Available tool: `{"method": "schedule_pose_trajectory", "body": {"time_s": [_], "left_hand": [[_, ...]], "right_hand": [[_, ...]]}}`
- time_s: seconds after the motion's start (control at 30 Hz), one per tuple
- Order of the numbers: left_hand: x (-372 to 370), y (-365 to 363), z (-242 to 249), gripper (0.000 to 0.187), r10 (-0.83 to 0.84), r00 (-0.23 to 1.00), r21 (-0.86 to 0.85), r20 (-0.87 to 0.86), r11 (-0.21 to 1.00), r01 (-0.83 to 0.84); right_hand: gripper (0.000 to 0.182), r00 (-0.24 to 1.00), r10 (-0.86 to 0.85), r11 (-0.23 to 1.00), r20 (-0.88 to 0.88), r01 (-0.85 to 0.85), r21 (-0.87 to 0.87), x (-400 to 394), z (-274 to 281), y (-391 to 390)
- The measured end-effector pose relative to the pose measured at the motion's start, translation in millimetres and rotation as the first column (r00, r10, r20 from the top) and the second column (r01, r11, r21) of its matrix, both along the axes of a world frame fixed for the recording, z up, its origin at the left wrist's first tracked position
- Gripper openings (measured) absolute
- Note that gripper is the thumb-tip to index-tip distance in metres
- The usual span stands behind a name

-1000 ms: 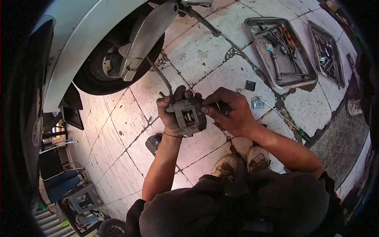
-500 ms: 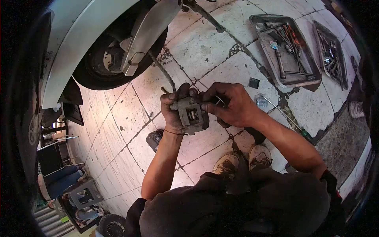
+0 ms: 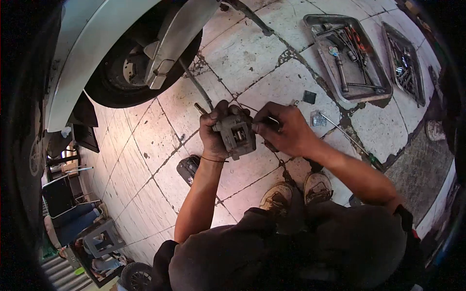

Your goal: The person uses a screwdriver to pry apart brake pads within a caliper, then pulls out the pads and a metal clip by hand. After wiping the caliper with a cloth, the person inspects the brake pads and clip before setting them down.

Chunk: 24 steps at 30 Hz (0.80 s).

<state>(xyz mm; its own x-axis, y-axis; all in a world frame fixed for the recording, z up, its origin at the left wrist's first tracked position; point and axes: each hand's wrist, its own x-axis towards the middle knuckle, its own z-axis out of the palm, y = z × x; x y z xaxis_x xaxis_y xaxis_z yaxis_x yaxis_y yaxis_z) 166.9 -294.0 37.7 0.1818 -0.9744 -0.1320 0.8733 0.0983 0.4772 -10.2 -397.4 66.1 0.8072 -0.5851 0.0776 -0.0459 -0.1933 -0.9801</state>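
My left hand (image 3: pixel 209 136) is wrapped round a dirty grey brake caliper (image 3: pixel 232 144), held up over the tiled floor. An opening in the caliper's middle shows a shiny metal part inside. A dark hose (image 3: pixel 198 88) runs from the wheel area down to the caliper's upper left side. My right hand (image 3: pixel 287 130) is at the caliper's right side, thumb and fingers pinched together. Whatever lies between those fingertips is too small and dark to make out.
A car wheel (image 3: pixel 109 97) stands under the pale fender (image 3: pixel 82 53). Right of my hands are a tool tray (image 3: pixel 355 81), a second tray (image 3: pixel 420 97), a green-handled screwdriver (image 3: pixel 374 162), a clear packet (image 3: pixel 318 119) and a dark square pad (image 3: pixel 309 97). A dark part (image 3: pixel 187 169) lies beside my left forearm.
My right fingertips have drawn back slightly to the right from the caliper's upper right corner and curled more. The left hand keeps its grip. The whole view has shifted a little.
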Motion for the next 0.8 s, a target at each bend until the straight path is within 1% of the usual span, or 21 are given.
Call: {"method": "schedule_pose_trajectory", "body": {"time_s": [0.03,0.1,0.13,0.2,0.23,0.33,0.37,0.43,0.5,0.6,0.67,0.73,0.8], "left_hand": [[-2,0,0,0.024,0.002,1.000,-0.004,-0.008,1.000,-0.002],[-3,-1,1,0.021,0.029,0.999,0.022,-0.020,0.999,-0.028],[-3,-2,0,0.021,0.028,0.999,0.016,-0.024,0.999,-0.027],[-1,-1,-2,0.019,0.015,1.000,0.016,0.021,1.000,-0.016],[0,-2,-4,0.020,0.000,1.000,-0.007,0.003,1.000,0.000],[0,-2,-3,0.020,0.025,0.998,0.014,0.051,1.000,-0.026],[-1,-1,-4,0.018,0.052,0.997,0.018,0.050,0.998,-0.052],[0,0,-8,0.018,0.049,0.996,0.006,0.071,0.999,-0.049],[1,-3,-9,0.017,0.047,0.994,-0.014,0.099,0.999,-0.046],[-2,-3,-8,0.017,0.066,0.996,0.016,0.057,0.998,-0.067],[-2,-5,-7,0.018,0.062,0.992,-0.033,0.107,0.998,-0.059],[-3,-5,-6,0.018,0.057,0.992,-0.010,0.115,0.998,-0.056],[-2,-7,-4,0.018,0.055,0.990,0.005,0.129,0.998,-0.056]], "right_hand": [[0.018,1.000,0.002,1.000,-0.008,-0.002,-0.004,-4,1,6],[0.018,0.998,-0.043,0.998,-0.050,0.045,0.048,-11,3,14],[0.018,0.998,-0.044,0.998,-0.053,0.046,0.042,-10,1,15],[0.019,0.994,-0.094,0.994,-0.056,0.097,0.052,-7,-4,20],[0.019,0.993,-0.098,0.993,-0.058,0.102,0.052,-8,-4,22],[0.019,0.990,-0.127,0.992,-0.069,0.126,-0.011,-6,-1,19],[0.018,0.989,-0.119,0.992,-0.083,0.116,-0.041,-5,-4,19],[0.019,0.989,-0.111,0.992,-0.102,0.105,-0.065,-4,-5,19],[0.020,0.981,-0.051,0.998,-0.187,0.056,0.022,-2,-4,16],[0.021,0.987,-0.071,0.997,-0.145,0.072,0.003,-1,-6,18],[0.022,0.989,-0.053,0.999,-0.140,0.053,-0.007,-2,-3,15],[0.022,0.991,-0.032,0.999,-0.132,0.030,-0.017,-3,2,14],[0.021,0.979,0.001,0.997,-0.203,-0.017,-0.076,-3,4,10]]}}
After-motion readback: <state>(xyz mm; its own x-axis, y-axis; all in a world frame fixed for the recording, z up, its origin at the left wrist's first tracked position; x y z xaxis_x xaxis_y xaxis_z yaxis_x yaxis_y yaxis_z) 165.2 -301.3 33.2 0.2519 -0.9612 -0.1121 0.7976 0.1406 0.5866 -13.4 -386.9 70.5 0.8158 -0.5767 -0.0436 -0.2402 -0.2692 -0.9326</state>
